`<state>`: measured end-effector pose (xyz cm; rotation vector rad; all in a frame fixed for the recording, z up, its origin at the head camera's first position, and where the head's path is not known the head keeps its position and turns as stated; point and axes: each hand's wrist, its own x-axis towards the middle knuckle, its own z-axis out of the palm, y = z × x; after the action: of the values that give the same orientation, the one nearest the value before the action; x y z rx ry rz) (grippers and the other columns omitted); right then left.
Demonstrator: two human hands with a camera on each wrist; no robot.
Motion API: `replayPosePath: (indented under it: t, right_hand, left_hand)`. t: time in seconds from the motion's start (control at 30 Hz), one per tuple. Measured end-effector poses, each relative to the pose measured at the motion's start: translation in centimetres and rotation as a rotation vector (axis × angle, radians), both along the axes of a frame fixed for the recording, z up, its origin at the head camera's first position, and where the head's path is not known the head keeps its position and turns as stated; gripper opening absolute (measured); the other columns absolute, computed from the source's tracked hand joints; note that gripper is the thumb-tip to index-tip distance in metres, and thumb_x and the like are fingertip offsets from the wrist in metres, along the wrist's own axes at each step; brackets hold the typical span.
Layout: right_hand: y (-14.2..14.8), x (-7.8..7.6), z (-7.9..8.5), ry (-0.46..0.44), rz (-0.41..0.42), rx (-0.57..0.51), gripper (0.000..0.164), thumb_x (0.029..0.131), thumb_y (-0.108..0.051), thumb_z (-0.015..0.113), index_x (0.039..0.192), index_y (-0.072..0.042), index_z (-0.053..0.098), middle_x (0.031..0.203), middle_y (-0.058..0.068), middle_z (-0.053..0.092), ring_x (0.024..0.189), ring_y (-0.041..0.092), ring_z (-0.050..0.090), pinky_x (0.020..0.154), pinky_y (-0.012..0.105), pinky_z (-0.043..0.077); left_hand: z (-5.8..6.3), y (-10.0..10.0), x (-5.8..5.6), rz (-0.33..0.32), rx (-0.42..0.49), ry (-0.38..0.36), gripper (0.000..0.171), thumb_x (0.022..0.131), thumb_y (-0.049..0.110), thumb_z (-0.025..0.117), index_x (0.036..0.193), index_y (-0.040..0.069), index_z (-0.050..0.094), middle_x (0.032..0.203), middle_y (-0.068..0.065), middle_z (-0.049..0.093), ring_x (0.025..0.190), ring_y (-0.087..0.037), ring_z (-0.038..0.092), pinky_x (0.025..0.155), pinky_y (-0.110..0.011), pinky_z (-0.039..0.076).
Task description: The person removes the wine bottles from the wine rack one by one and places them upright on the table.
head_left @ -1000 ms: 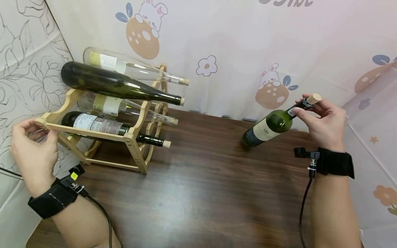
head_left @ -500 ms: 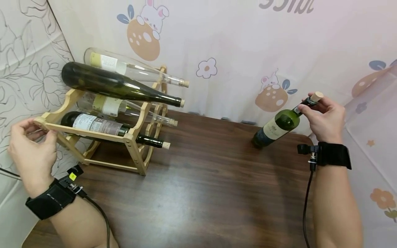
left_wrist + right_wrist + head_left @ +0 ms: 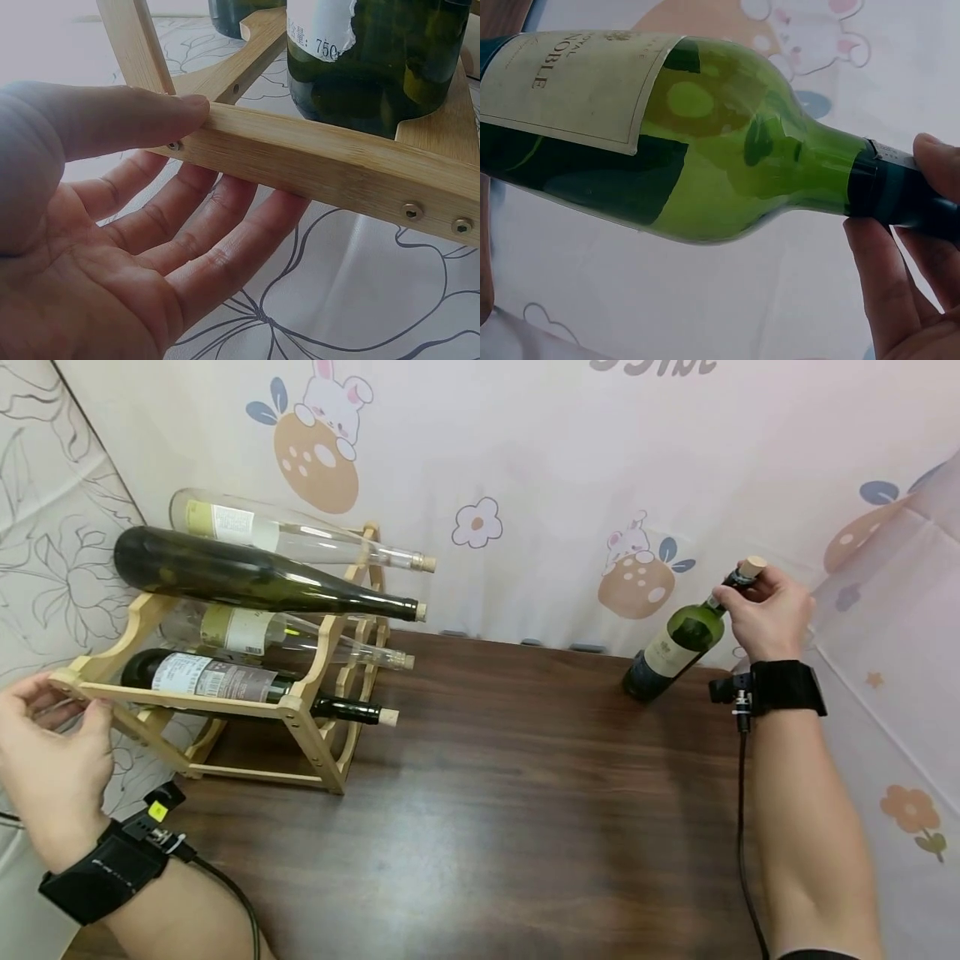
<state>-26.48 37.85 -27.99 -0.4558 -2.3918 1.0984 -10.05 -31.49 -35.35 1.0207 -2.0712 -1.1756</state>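
In the head view my right hand (image 3: 772,612) grips the dark-wrapped neck of a green wine bottle (image 3: 678,639) on the right. Cork up, the bottle leans toward that hand, its base low over the table's back right. The right wrist view shows thumb and fingers pinching the neck and a cream label on the bottle (image 3: 727,142). On the left, my left hand (image 3: 56,760) holds the near corner of a wooden wine rack (image 3: 187,700). Its thumb lies on top of the rack's bar (image 3: 300,154) and its fingers are underneath, as the left wrist view shows.
Several corked bottles lie in the rack, among them a dark green bottle (image 3: 255,572) and a clear bottle (image 3: 300,533) on top. A dark bottle with a label (image 3: 217,678) lies lower. Brown wooden table (image 3: 487,810) spans the front; a printed curtain (image 3: 525,443) hangs behind.
My right hand has carried the green bottle a little to the right and back. The left hand keeps its hold on the rack; the head view has shifted slightly.
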Motion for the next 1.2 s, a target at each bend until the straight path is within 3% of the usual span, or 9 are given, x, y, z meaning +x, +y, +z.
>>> replayPosePath:
  t: [0.13, 0.27, 0.47, 0.63, 0.93, 1.2]
  right_hand:
    - [0.7, -0.7, 0.1, -0.010, -0.019, 0.008, 0.051, 0.094, -0.030, 0.076, 0.143, -0.021, 0.067, 0.117, -0.022, 0.072, 0.091, -0.018, 0.058, 0.085, 0.006, 0.048]
    - [1.3, -1.2, 0.2, -0.008, -0.018, 0.017, 0.049, 0.093, -0.031, 0.077, 0.140, -0.019, 0.069, 0.103, -0.028, 0.068, 0.088, -0.018, 0.058, 0.086, 0.006, 0.049]
    - [2.0, -1.6, 0.3, 0.005, 0.003, -0.024, 0.026, 0.093, -0.025, 0.075, 0.119, -0.028, 0.071, 0.083, -0.037, 0.058, 0.084, -0.017, 0.057, 0.082, 0.005, 0.048]
    - [2.8, -2.0, 0.2, 0.011, 0.006, -0.060, 0.017, 0.094, -0.021, 0.075, 0.107, -0.031, 0.068, 0.081, -0.036, 0.059, 0.080, -0.016, 0.058, 0.077, 0.005, 0.047]
    - [2.6, -2.9, -0.2, -0.043, 0.005, -0.032, 0.032, 0.097, -0.025, 0.072, 0.127, -0.029, 0.064, 0.089, -0.036, 0.058, 0.087, -0.015, 0.058, 0.089, 0.008, 0.052]
    - [2.4, -3.0, -0.8, -0.032, -0.124, -0.039, 0.055, 0.095, -0.030, 0.072, 0.146, -0.022, 0.053, 0.111, -0.025, 0.067, 0.094, -0.012, 0.061, 0.093, 0.011, 0.053]
  left_hand:
    - [0.0, 0.1, 0.0, 0.004, -0.001, -0.010, 0.050, 0.103, 0.020, 0.057, 0.151, 0.033, 0.050, 0.144, 0.022, 0.056, 0.119, 0.013, 0.054, 0.107, -0.012, 0.048]
    - [-0.2, 0.0, 0.0, 0.008, 0.004, -0.021, 0.050, 0.103, 0.020, 0.056, 0.150, 0.037, 0.049, 0.152, 0.015, 0.055, 0.125, 0.010, 0.055, 0.106, -0.012, 0.047]
    - [-0.3, 0.0, -0.1, 0.006, 0.002, -0.025, 0.050, 0.104, 0.021, 0.056, 0.151, 0.036, 0.049, 0.152, 0.015, 0.055, 0.121, 0.012, 0.053, 0.105, -0.012, 0.046]
    - [-0.3, 0.0, -0.1, 0.010, -0.003, -0.028, 0.049, 0.104, 0.023, 0.057, 0.150, 0.037, 0.048, 0.152, 0.016, 0.055, 0.120, 0.014, 0.052, 0.105, -0.013, 0.045]
    - [-1.7, -1.1, -0.6, 0.020, -0.096, -0.035, 0.049, 0.107, 0.028, 0.052, 0.155, 0.034, 0.044, 0.158, 0.007, 0.050, 0.136, 0.007, 0.051, 0.119, -0.015, 0.042]
    - [-2.2, -1.2, -1.1, 0.025, -0.070, -0.055, 0.049, 0.107, 0.034, 0.049, 0.156, 0.034, 0.046, 0.159, 0.005, 0.051, 0.135, 0.010, 0.049, 0.115, -0.010, 0.040]
